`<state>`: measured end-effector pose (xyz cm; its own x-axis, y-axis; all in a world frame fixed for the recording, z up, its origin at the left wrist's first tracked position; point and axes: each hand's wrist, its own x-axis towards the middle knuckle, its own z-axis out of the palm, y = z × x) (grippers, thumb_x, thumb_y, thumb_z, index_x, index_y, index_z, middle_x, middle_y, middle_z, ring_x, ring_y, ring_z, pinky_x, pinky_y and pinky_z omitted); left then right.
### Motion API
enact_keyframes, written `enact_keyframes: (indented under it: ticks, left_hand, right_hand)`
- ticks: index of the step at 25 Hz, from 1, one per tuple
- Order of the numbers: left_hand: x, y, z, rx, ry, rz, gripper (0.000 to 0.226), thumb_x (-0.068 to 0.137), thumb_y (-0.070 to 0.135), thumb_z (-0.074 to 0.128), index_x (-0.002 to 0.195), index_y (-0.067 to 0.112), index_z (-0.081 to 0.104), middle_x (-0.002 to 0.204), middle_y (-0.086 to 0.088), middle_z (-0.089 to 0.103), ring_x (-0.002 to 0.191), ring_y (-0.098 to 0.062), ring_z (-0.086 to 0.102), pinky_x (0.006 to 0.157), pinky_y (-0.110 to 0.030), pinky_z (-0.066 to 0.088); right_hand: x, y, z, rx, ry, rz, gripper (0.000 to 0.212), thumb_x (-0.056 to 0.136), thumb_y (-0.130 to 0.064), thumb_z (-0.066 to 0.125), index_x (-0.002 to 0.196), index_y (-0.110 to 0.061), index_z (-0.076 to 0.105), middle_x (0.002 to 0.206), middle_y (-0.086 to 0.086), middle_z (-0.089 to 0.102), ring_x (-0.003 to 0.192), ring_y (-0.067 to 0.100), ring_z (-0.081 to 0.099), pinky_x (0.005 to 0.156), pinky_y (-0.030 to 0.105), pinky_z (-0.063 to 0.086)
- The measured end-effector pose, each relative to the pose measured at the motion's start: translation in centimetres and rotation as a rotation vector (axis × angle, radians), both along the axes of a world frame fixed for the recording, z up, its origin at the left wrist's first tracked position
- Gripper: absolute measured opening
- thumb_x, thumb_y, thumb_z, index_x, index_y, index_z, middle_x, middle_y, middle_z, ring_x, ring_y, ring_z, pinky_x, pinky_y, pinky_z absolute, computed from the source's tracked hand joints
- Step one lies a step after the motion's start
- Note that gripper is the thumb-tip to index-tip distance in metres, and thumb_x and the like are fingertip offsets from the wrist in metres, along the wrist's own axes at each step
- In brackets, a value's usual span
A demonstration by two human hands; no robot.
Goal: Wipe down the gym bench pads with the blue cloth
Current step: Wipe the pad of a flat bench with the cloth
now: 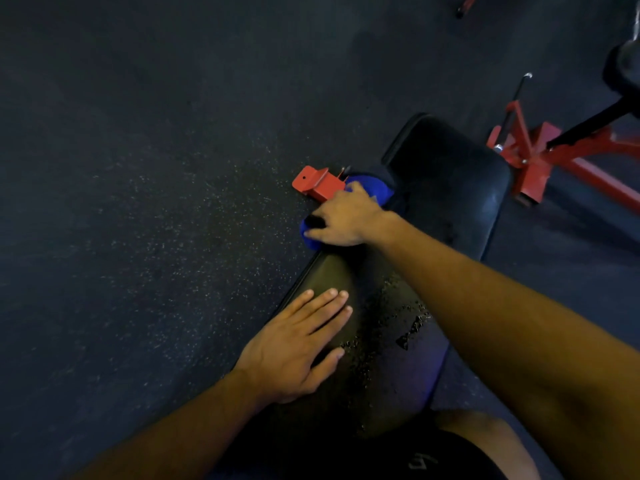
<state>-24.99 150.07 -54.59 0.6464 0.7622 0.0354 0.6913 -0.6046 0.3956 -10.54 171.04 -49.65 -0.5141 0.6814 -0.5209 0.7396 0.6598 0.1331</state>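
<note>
We are observing two black bench pads (363,341) over speckled flooring (138,202). One left hand (298,344) is lying flat, fingers straight, on the near pad. One right hand (343,220) is gripping one blue cloth (372,190) at the gap between pads, beside one red bracket (317,183).

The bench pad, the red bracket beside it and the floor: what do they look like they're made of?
Bench pad: probably vinyl or leather-like upholstery, black with a soft sheen, droplets beading on it. Red bracket: likely painted metal, with sharp folded edges and a bolt hole. Floor: apparently rubber matting, matte dark with pale speckles.
</note>
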Motion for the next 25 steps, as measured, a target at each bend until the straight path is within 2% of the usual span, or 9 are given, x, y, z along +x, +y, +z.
enact_keyframes:
  ticks: [3, 5, 9, 11, 14, 17, 20, 22, 25]
  left_hand:
    - [0.0, 0.1, 0.0, -0.003, -0.01, 0.006, 0.061, 0.107, 0.052, 0.031, 0.159, 0.02, 0.034, 0.168, 0.001, 0.023, 0.157, -0.013, 0.012, 0.127, -0.033, 0.001]
    - [0.1, 0.3, 0.1, -0.001, -0.023, 0.002, 0.061, 0.108, 0.054, 0.026, 0.158, 0.021, 0.034, 0.167, 0.001, 0.024, 0.157, -0.013, 0.014, 0.126, -0.033, 0.002]
    - [0.3, 0.0, 0.4, -0.03, -0.065, -0.005, 0.06, 0.108, 0.055, 0.024, 0.158, 0.024, 0.032, 0.167, 0.004, 0.026, 0.156, -0.01, 0.017, 0.127, -0.032, 0.004]
    - [0.5, -0.2, 0.6, 0.001, -0.041, 0.01, 0.061, 0.107, 0.056, 0.024, 0.157, 0.023, 0.035, 0.166, 0.005, 0.026, 0.155, -0.012, 0.022, 0.127, -0.032, 0.006]
    - [0.6, -0.6, 1.3, 0.054, 0.097, -0.024, 0.066, 0.107, 0.06, 0.02, 0.16, 0.021, 0.03, 0.169, 0.003, 0.02, 0.157, -0.016, 0.015, 0.126, -0.038, 0.007]
    - [0.9, -0.7, 1.8, 0.1, 0.174, -0.11, 0.066, 0.107, 0.059, 0.019, 0.162, 0.023, 0.022, 0.172, 0.0, 0.012, 0.159, -0.019, 0.008, 0.125, -0.047, 0.007]
    - [0.9, -0.7, 1.8, 0.1, 0.159, -0.134, 0.064, 0.108, 0.058, 0.02, 0.163, 0.026, 0.021, 0.172, 0.002, 0.013, 0.158, -0.017, 0.008, 0.125, -0.05, 0.008]
    - [1.0, -0.5, 1.5, 0.101, 0.153, -0.137, 0.063, 0.108, 0.058, 0.021, 0.162, 0.027, 0.024, 0.171, 0.004, 0.017, 0.158, -0.016, 0.01, 0.125, -0.05, 0.009]
    - [0.9, -0.6, 1.0, 0.098, 0.146, -0.135, 0.063, 0.107, 0.058, 0.021, 0.161, 0.028, 0.026, 0.17, 0.005, 0.018, 0.158, -0.015, 0.012, 0.125, -0.05, 0.01]
  right_hand:
    - [-2.5, -3.8, 0.3, -0.094, 0.107, 0.044, 0.049, 0.098, -0.062, 0.037, 0.117, -0.026, 0.064, 0.116, 0.004, 0.07, 0.109, 0.026, 0.062, 0.098, 0.042, 0.036]
    - [-2.3, -4.8, 1.8, -0.08, 0.308, -0.061, 0.045, 0.099, -0.059, 0.04, 0.11, -0.022, 0.062, 0.111, 0.004, 0.071, 0.104, 0.027, 0.063, 0.092, 0.042, 0.039]
    - [1.8, -7.4, 5.6, 0.206, 0.591, -0.311, 0.04, 0.099, -0.058, 0.042, 0.103, -0.021, 0.058, 0.104, 0.003, 0.069, 0.098, 0.026, 0.064, 0.084, 0.043, 0.043]
    - [6.5, -9.7, 6.8, 0.398, 0.79, -0.616, 0.041, 0.098, -0.057, 0.045, 0.108, -0.02, 0.061, 0.11, 0.005, 0.071, 0.105, 0.027, 0.065, 0.087, 0.043, 0.047]
    - [14.4, -15.6, 6.8, 0.625, 1.239, -1.333, 0.035, 0.1, -0.05, 0.047, 0.118, -0.023, 0.061, 0.118, 0.004, 0.068, 0.108, 0.018, 0.062, 0.095, 0.035, 0.047]
    - [17.1, -21.6, 4.3, 0.63, 1.284, -1.568, 0.035, 0.102, -0.053, 0.039, 0.122, -0.029, 0.055, 0.12, -0.002, 0.06, 0.108, 0.012, 0.058, 0.098, 0.04, 0.046]
    - [15.5, -23.4, 1.1, 0.498, 1.267, -1.591, 0.046, 0.103, -0.047, 0.039, 0.144, -0.025, 0.042, 0.141, 0.001, 0.046, 0.127, 0.02, 0.049, 0.1, 0.035, 0.037]
    - [14.4, -23.3, -0.7, 0.381, 1.216, -1.571, 0.055, 0.103, -0.045, 0.041, 0.155, -0.031, 0.026, 0.158, 0.0, 0.027, 0.139, 0.022, 0.039, 0.109, 0.041, 0.033]
    - [14.1, -23.2, -1.9, 0.284, 1.167, -1.514, 0.064, 0.103, -0.045, 0.043, 0.157, -0.04, 0.009, 0.164, -0.008, 0.009, 0.142, 0.023, 0.035, 0.109, 0.047, 0.036]
